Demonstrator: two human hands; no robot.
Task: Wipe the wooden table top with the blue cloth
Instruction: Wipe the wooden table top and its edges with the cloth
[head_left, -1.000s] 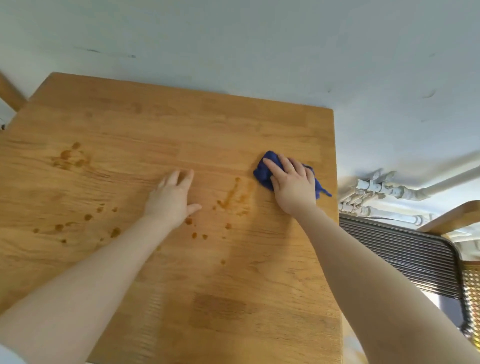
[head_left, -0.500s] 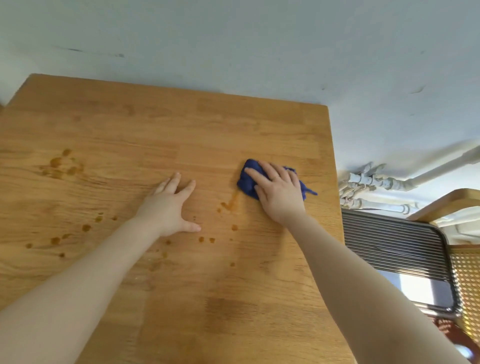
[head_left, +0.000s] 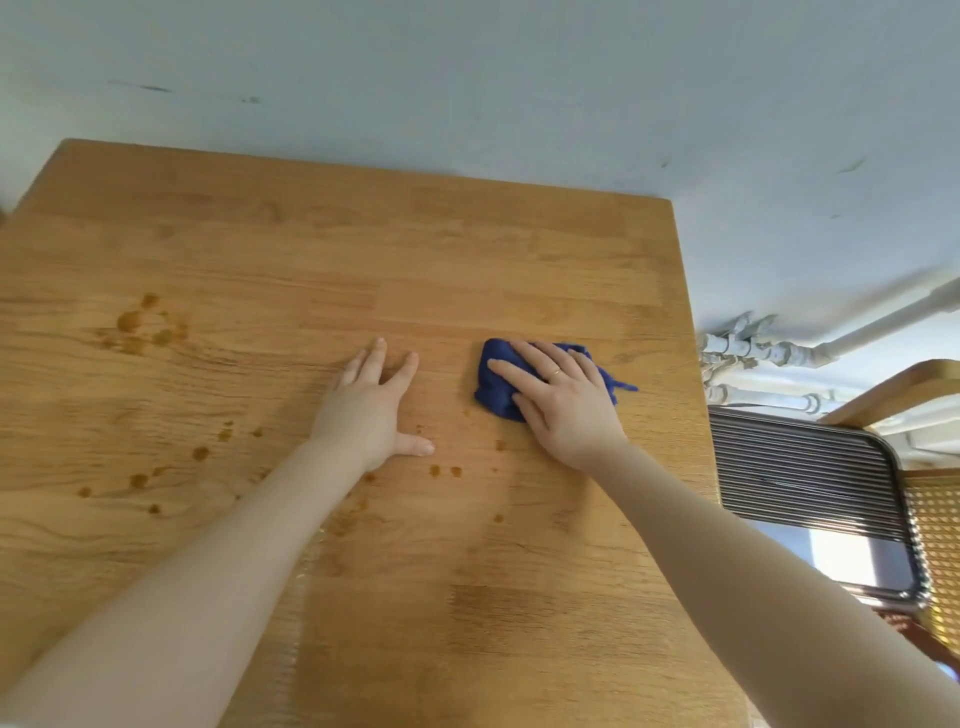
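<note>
We record the right hand (head_left: 563, 402) lying flat on the blue cloth (head_left: 496, 387), fingers straight and spread, palm pressing the cloth against the wooden table top (head_left: 363, 249); nothing is clenched or pinched. A ring (head_left: 555, 372) shows on one finger. The left hand (head_left: 371, 410) rests palm down on bare wood just left of the cloth, fingers extended and slightly fanned, thumb out to the side, holding nothing.

The cloth is dark blue, bunched into a compact wad, with its left part and a thin tail at its right showing past the hand. It sits right of centre on the table top, apart from the right edge.

We note brown spots (head_left: 444, 471) on the wood just near side of both hands, a group of drops (head_left: 140, 480) to the left, and a larger smeared patch (head_left: 137, 327) at far left.

The table's far edge meets a pale wall (head_left: 467, 78). Beyond the right edge stand white pipes (head_left: 748, 353) and a chair with a ribbed seat (head_left: 810, 467). Open wood extends from the hands to the far edge, and a broad stretch lies toward us between the forearms.
</note>
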